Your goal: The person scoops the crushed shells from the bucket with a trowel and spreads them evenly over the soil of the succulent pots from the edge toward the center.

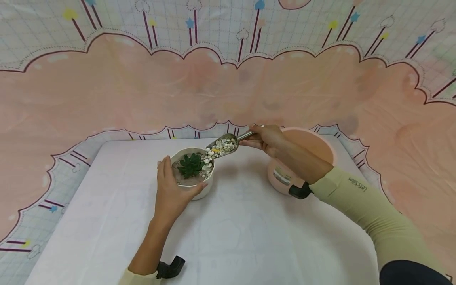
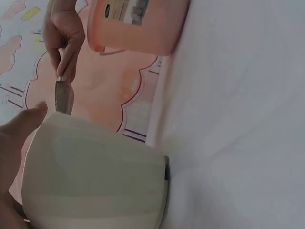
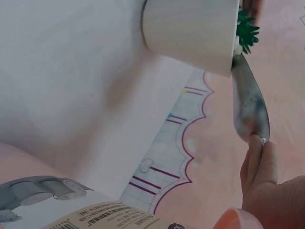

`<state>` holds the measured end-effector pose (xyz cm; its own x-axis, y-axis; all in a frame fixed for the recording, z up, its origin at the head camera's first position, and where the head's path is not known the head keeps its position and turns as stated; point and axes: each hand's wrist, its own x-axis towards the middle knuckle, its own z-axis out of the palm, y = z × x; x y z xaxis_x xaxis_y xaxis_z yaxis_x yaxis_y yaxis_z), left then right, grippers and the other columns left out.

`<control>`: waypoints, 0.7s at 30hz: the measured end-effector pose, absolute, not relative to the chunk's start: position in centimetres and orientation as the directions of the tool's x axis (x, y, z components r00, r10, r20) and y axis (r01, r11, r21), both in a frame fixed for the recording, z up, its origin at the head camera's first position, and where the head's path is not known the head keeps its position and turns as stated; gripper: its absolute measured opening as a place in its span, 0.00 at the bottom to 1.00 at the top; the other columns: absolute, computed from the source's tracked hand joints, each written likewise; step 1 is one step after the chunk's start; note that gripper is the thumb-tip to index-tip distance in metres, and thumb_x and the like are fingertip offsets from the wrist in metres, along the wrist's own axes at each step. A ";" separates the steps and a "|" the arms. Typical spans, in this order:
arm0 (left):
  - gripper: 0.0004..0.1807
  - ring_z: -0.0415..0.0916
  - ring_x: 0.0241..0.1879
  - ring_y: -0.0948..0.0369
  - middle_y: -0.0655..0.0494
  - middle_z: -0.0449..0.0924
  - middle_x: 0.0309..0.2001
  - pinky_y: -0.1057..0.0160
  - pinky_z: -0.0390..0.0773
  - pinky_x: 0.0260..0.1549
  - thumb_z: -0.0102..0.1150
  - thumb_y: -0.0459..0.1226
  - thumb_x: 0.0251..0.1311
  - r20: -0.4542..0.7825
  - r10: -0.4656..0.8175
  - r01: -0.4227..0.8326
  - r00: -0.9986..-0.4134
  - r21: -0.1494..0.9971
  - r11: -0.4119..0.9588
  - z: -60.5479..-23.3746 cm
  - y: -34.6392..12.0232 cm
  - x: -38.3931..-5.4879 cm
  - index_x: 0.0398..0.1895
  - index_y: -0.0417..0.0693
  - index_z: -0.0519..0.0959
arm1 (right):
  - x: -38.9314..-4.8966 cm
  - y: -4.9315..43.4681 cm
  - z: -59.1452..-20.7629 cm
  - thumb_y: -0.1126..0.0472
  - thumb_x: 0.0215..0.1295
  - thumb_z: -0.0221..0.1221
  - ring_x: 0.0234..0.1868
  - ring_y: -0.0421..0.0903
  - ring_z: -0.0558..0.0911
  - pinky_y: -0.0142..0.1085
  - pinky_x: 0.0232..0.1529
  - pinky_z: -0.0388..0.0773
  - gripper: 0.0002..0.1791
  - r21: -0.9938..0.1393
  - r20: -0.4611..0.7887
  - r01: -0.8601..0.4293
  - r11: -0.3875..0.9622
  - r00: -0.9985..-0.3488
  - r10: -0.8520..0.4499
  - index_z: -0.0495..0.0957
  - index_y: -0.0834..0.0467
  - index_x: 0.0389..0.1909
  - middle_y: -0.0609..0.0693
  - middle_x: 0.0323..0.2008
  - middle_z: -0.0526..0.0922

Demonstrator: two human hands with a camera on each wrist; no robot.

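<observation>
A white faceted pot (image 1: 204, 192) stands on the white table with a green succulent (image 1: 190, 165) in it. My left hand (image 1: 172, 194) grips the pot's near left side, thumb toward the front and fingers round the left rim. In my right hand (image 1: 272, 140) is the handle of a metal scoop (image 3: 251, 102), held between thumb and fingers. The scoop tilts down to the left, its lip right at the pot's right rim. White pebbles (image 1: 224, 146), with a yellow one among them, lie in the scoop, and more pebbles (image 1: 206, 168) sit beside the succulent.
A pink bucket (image 1: 310, 144) with a printed label (image 1: 282, 176) stands on the right of the table, partly behind my right forearm. The white tabletop (image 1: 235, 233) stretches toward me. A patterned pink cloth (image 1: 171, 95) hangs behind the table.
</observation>
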<state>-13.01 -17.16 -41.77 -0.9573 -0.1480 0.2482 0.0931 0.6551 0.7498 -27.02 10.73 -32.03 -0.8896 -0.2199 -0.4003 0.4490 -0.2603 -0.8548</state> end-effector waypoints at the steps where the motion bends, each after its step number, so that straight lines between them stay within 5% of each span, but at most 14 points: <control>1: 0.73 0.33 0.82 0.40 0.34 0.44 0.82 0.34 0.55 0.73 0.84 0.53 0.49 0.252 -0.161 0.085 -0.954 0.744 0.662 -41.8 -17.0 -13.0 0.84 0.35 0.43 | -27.0 10.7 -32.0 0.61 0.85 0.51 0.32 0.55 0.92 0.36 0.43 0.86 0.11 -0.856 -0.398 0.447 -0.260 -0.891 -0.219 0.75 0.66 0.48 0.64 0.33 0.89; 8: 0.73 0.39 0.82 0.40 0.34 0.46 0.82 0.34 0.57 0.72 0.86 0.52 0.46 0.274 -0.179 0.086 -0.945 0.734 0.674 -42.6 -17.3 -13.5 0.85 0.36 0.44 | -27.1 10.5 -32.0 0.62 0.85 0.51 0.31 0.55 0.91 0.37 0.43 0.86 0.11 -0.857 -0.388 0.437 -0.273 -0.896 -0.214 0.74 0.67 0.47 0.64 0.32 0.88; 17: 0.69 0.52 0.78 0.37 0.34 0.50 0.81 0.32 0.61 0.70 0.85 0.48 0.48 0.264 -0.007 0.196 -0.965 0.737 0.647 -42.3 -19.4 -14.2 0.84 0.37 0.47 | -27.3 10.2 -32.0 0.64 0.85 0.49 0.32 0.56 0.91 0.37 0.43 0.86 0.10 -0.857 -0.383 0.427 -0.289 -0.902 -0.199 0.74 0.68 0.48 0.64 0.32 0.88; 21: 0.69 0.48 0.80 0.38 0.35 0.48 0.82 0.33 0.58 0.72 0.84 0.48 0.50 0.223 0.023 0.187 -0.975 0.754 0.630 -41.8 -19.6 -14.1 0.85 0.37 0.45 | -27.3 10.3 -32.1 0.64 0.85 0.49 0.32 0.55 0.91 0.37 0.43 0.86 0.10 -0.858 -0.377 0.423 -0.291 -0.904 -0.203 0.74 0.68 0.48 0.64 0.33 0.88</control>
<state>-14.07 -19.61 -41.81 -0.9746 0.0232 0.2230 0.1874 0.6299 0.7537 -27.30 10.29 -32.10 -0.9039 -0.2025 -0.3769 0.4230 -0.2910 -0.8581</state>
